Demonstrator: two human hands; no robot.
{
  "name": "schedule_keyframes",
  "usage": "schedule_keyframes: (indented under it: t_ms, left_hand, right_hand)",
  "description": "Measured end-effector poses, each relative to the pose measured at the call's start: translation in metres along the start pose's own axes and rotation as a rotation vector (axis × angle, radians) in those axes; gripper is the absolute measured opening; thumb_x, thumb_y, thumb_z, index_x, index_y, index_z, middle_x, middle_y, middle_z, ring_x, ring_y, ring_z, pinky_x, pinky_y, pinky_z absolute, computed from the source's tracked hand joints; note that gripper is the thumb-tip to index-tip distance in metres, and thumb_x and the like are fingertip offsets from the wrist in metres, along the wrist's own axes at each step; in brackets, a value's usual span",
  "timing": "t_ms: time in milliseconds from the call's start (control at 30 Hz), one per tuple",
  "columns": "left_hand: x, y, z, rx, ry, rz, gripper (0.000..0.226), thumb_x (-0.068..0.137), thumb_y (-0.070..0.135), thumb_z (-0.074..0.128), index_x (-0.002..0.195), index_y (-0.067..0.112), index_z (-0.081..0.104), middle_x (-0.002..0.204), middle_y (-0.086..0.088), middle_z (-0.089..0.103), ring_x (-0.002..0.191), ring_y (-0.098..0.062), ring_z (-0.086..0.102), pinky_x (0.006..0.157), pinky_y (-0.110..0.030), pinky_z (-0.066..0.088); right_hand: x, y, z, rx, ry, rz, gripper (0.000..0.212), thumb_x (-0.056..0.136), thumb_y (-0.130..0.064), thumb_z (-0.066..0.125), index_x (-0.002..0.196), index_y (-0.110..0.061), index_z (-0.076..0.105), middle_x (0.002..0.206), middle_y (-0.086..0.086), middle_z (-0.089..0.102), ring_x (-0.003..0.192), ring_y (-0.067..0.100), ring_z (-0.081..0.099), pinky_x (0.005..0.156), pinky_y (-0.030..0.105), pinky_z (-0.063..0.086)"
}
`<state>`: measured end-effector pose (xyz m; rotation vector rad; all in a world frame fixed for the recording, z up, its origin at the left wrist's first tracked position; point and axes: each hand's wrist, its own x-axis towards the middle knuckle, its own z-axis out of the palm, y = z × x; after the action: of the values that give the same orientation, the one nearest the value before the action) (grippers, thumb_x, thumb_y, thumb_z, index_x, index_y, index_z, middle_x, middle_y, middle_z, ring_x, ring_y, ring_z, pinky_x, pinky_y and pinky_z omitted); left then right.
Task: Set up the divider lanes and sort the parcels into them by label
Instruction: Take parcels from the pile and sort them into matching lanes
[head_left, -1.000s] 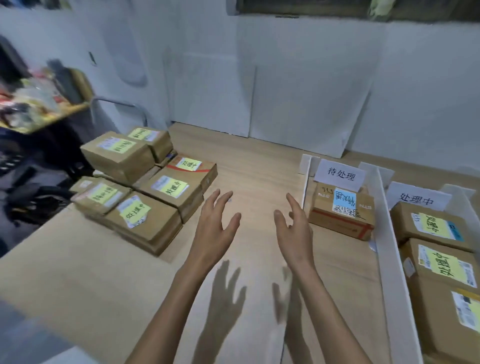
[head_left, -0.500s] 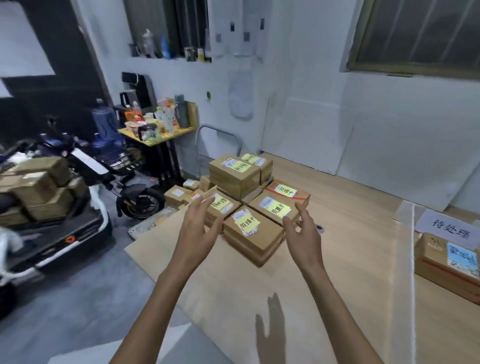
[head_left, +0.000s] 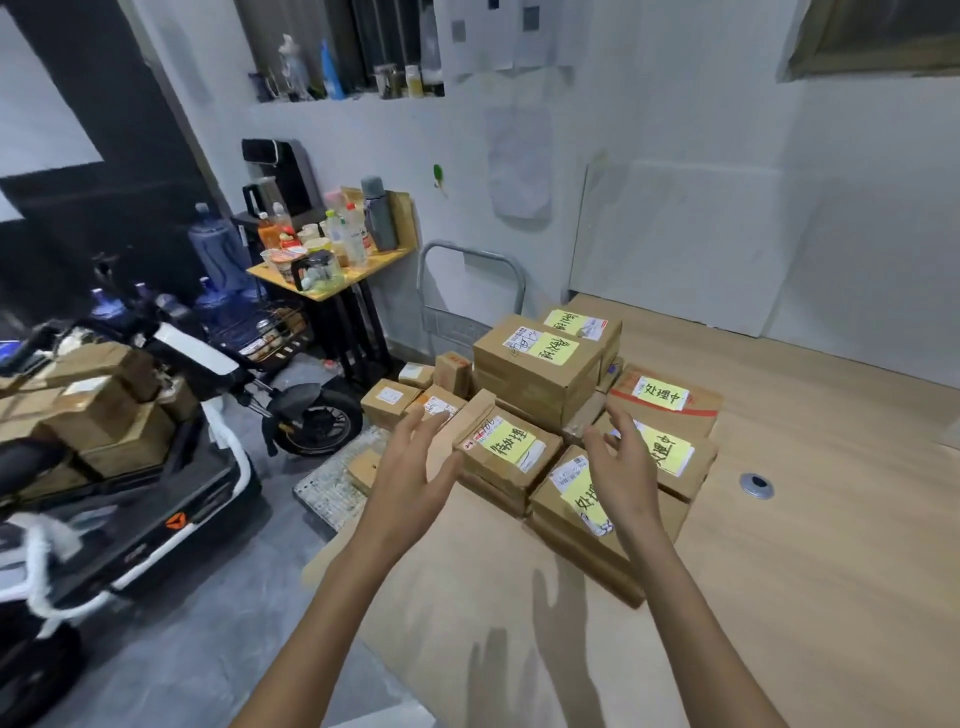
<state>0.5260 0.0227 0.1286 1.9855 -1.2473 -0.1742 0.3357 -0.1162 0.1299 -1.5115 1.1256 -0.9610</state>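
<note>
Parcels (head_left: 537, 364): lying stacked at the left end of the wooden table (head_left: 779, 597), most bearing yellow handwritten labels.

Reaching toward the stack with both hands, gripping nothing. Holding the left hand (head_left: 410, 467) out with fingers spread and straight, just left of the labelled parcel at the table edge (head_left: 506, 452); touching or not, impossible to tell. Hovering the right hand (head_left: 621, 473) with fingers apart and loosely bent, covering part of the label on the front parcel (head_left: 561, 499) and part of the parcel behind it (head_left: 675, 457).

Lying past those, a red-taped parcel (head_left: 665, 397) flat on the table, beside a taller stack with two labelled boxes on top. Sitting to the right of the stack, well apart, a round metal grommet (head_left: 756, 486) in the tabletop.

Resting lower, off the table's left edge, several small parcels (head_left: 389, 400) near a metal cart handle (head_left: 470, 275). Standing further left, a scooter (head_left: 171, 431) loaded with boxes; behind it, a small yellow side table (head_left: 332, 283) crowded with bottles and cups, plus blue water jugs (head_left: 213, 249) against the wall.
</note>
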Motion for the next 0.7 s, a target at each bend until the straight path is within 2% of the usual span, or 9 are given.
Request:
schedule_keyframes:
  t_ms: [167, 233, 367, 500, 600, 700]
  left_hand:
    - [0.054, -0.024, -0.002, -0.023, -0.028, 0.025, 0.044, 0.098, 0.029, 0.058, 0.141, 0.029, 0.048, 0.145, 0.012, 0.035, 0.145, -0.012, 0.026, 0.115, -0.035, 0.027]
    - [0.077, -0.032, 0.002, -0.043, -0.050, 0.022, 0.043, 0.099, 0.029, 0.057, 0.140, 0.028, 0.048, 0.147, 0.010, 0.036, 0.144, -0.011, 0.027, 0.113, -0.033, 0.027]
    - [0.125, -0.052, 0.018, -0.101, -0.118, 0.032, 0.044, 0.099, 0.031, 0.056, 0.141, 0.030, 0.045, 0.152, 0.004, 0.035, 0.141, -0.008, 0.029, 0.112, -0.034, 0.031]
    - [0.179, -0.078, 0.040, -0.114, -0.176, 0.060, 0.045, 0.099, 0.033, 0.055, 0.143, 0.028, 0.045, 0.153, 0.005, 0.035, 0.141, -0.010, 0.031, 0.115, -0.033, 0.028]
    - [0.221, -0.099, 0.054, -0.165, -0.234, 0.070, 0.043, 0.099, 0.034, 0.054, 0.142, 0.033, 0.045, 0.152, 0.005, 0.035, 0.137, -0.006, 0.032, 0.113, -0.037, 0.033]
    - [0.263, -0.120, 0.068, -0.219, -0.303, 0.056, 0.045, 0.099, 0.039, 0.052, 0.143, 0.038, 0.042, 0.155, 0.005, 0.030, 0.143, -0.014, 0.029, 0.113, -0.047, 0.036]
  right_hand:
    - [0.035, -0.001, 0.035, -0.033, 0.034, 0.044, 0.047, 0.099, -0.026, 0.050, 0.146, -0.030, 0.042, 0.147, -0.003, 0.046, 0.128, 0.014, 0.046, 0.100, 0.035, 0.043]
    - [0.047, 0.002, 0.044, -0.056, 0.049, 0.054, 0.047, 0.099, -0.027, 0.050, 0.146, -0.030, 0.042, 0.148, -0.004, 0.045, 0.130, 0.015, 0.045, 0.102, 0.035, 0.042]
    - [0.072, 0.007, 0.062, -0.095, 0.100, 0.097, 0.047, 0.100, -0.028, 0.050, 0.146, -0.030, 0.041, 0.151, -0.006, 0.042, 0.137, 0.016, 0.041, 0.109, 0.045, 0.041]
    - [0.103, 0.012, 0.085, -0.162, 0.154, 0.105, 0.048, 0.101, -0.028, 0.049, 0.148, -0.026, 0.039, 0.151, -0.006, 0.041, 0.138, 0.016, 0.039, 0.112, 0.043, 0.037]
    - [0.128, 0.017, 0.104, -0.205, 0.205, 0.132, 0.048, 0.101, -0.031, 0.048, 0.149, -0.027, 0.038, 0.152, -0.005, 0.040, 0.138, 0.015, 0.037, 0.114, 0.041, 0.035]
    - [0.155, 0.024, 0.123, -0.234, 0.258, 0.163, 0.048, 0.102, -0.029, 0.048, 0.149, -0.025, 0.037, 0.153, -0.004, 0.039, 0.140, 0.015, 0.036, 0.115, 0.040, 0.033]
